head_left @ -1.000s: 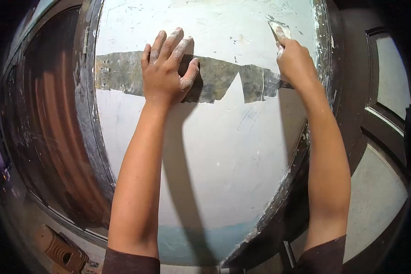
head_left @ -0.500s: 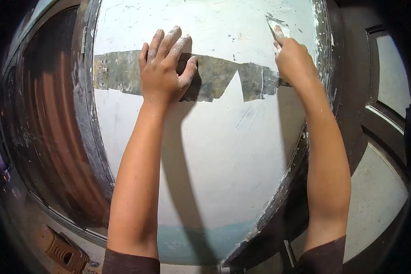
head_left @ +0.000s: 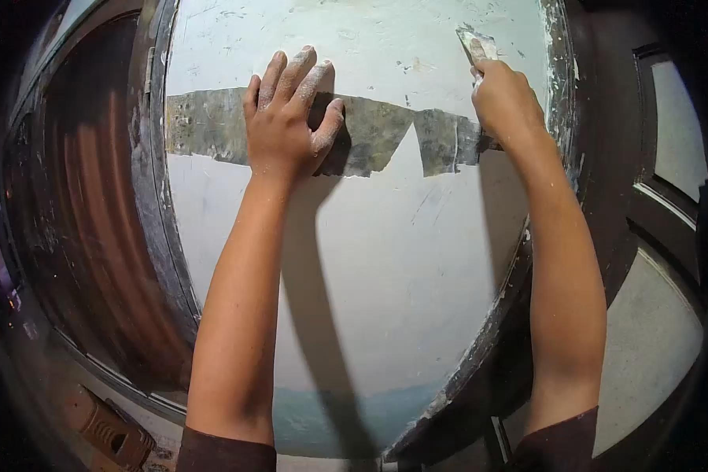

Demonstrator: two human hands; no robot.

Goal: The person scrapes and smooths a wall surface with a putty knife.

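Note:
My left hand [head_left: 289, 118], dusted white, lies flat with fingers spread against a white painted panel [head_left: 385, 259], over a grey scraped strip [head_left: 377, 134] that runs across it. My right hand [head_left: 505, 101] is closed around a scraper [head_left: 473, 43] whose blade is pressed to the panel near its upper right edge, just above the strip's right end. Both forearms reach up from the bottom of the view.
A dark, flaking frame [head_left: 153, 220] borders the panel on the left and lower right. A reddish-brown surface [head_left: 86, 197] lies to the left. Dark frames with pale panes [head_left: 661, 330] stand on the right. An orange slotted object [head_left: 106, 429] sits at the bottom left.
The scraper and my right hand have shifted only slightly along the upper right of the panel. My left hand stays flat in the same place.

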